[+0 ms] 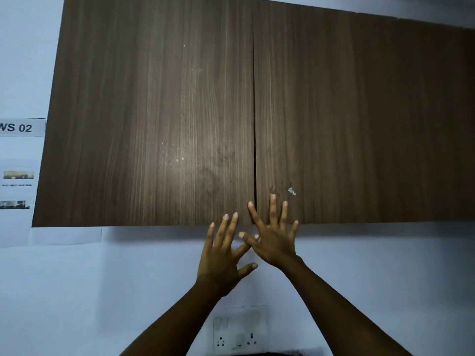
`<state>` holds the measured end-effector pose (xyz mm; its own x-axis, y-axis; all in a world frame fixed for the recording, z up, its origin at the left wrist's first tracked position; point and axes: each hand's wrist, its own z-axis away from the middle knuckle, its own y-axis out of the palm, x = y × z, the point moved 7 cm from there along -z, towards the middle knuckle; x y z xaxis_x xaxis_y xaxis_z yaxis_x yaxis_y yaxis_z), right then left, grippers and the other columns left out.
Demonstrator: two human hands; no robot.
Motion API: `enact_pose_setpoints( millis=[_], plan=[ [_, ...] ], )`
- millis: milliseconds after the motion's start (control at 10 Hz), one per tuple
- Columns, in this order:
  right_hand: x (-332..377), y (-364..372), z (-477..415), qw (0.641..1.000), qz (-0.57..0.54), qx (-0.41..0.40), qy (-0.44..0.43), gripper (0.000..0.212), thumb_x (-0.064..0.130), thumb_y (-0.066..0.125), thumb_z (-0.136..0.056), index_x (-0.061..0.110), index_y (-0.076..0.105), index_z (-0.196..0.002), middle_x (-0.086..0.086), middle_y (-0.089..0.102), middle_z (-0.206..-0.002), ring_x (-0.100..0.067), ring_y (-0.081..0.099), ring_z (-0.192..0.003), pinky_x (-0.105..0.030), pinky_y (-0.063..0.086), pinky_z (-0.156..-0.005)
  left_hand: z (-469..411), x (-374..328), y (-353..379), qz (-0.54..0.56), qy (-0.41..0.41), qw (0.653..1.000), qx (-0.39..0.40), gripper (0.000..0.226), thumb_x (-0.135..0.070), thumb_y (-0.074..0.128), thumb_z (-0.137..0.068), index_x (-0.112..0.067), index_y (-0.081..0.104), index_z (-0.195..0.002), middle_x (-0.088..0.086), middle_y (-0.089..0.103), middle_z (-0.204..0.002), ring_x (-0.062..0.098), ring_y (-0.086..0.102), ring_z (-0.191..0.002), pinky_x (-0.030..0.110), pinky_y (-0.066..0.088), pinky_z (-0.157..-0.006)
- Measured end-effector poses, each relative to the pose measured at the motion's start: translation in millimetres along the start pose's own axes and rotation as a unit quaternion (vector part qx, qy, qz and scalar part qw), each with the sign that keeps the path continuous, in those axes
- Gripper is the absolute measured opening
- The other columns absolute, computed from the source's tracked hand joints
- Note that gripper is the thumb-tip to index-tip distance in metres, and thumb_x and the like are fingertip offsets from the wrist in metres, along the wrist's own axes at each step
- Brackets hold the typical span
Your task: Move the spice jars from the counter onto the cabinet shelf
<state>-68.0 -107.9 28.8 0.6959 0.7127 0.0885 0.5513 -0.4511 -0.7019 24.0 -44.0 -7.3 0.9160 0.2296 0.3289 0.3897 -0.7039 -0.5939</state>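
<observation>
A dark wood wall cabinet fills the upper view, with its left door [154, 124] and right door [359, 124] both closed along a narrow centre seam. My left hand [223, 255] is raised just below the cabinet's bottom edge, fingers spread and straight, holding nothing. My right hand [275, 237] is beside it, fingers spread, its fingertips over the lower corner of the right door near the seam. Whether they touch the door I cannot tell. No spice jars, counter or shelf are in view.
A white wall runs below the cabinet, with a switch and socket plate [239, 330] low in the middle. A paper sign reading "WS 02" [20, 127] and small printed pictures hang on the wall at the left.
</observation>
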Motion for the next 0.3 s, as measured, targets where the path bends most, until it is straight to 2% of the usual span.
enact_pose_setpoints(
  millis=[100, 200, 300],
  plan=[
    [-1.3, 3.1, 10.6, 0.998, -0.017, 0.067, 0.006, 0.079, 0.077, 0.026, -0.080, 0.049, -0.019, -0.139, -0.003, -0.043, -0.146, -0.034, -0.038, -0.134, -0.069, -0.002, -0.105, 12.6, -9.2, -11.4, -0.029, -0.018, 0.999, 0.023, 0.076, -0.069, -0.011, -0.084, -0.045, 0.037, -0.138, 0.020, 0.009, -0.154, 0.036, 0.015, -0.143, 0.055, 0.012, -0.111],
    [-1.2, 4.9, 27.6, 0.994, -0.012, 0.113, 0.000, 0.070, 0.066, 0.031, -0.088, 0.047, -0.007, -0.144, -0.003, -0.041, -0.147, -0.034, -0.035, -0.136, -0.067, -0.006, -0.106, 29.6, -19.5, -4.5, -0.049, -0.005, 0.995, 0.082, 0.094, -0.069, -0.033, -0.062, -0.042, -0.001, -0.146, 0.016, -0.026, -0.147, 0.032, -0.020, -0.142, 0.056, -0.015, -0.112],
    [-9.7, 8.6, 49.8, 0.989, -0.016, 0.148, 0.004, 0.066, 0.065, 0.023, -0.091, 0.037, 0.006, -0.149, -0.002, -0.034, -0.151, -0.030, -0.029, -0.140, -0.062, -0.010, -0.109, 43.5, -38.7, -18.1, -0.052, 0.004, 0.998, 0.046, 0.079, -0.068, -0.012, -0.084, -0.041, 0.041, -0.137, 0.020, 0.025, -0.151, 0.035, 0.022, -0.142, 0.057, 0.005, -0.112]
  ],
)
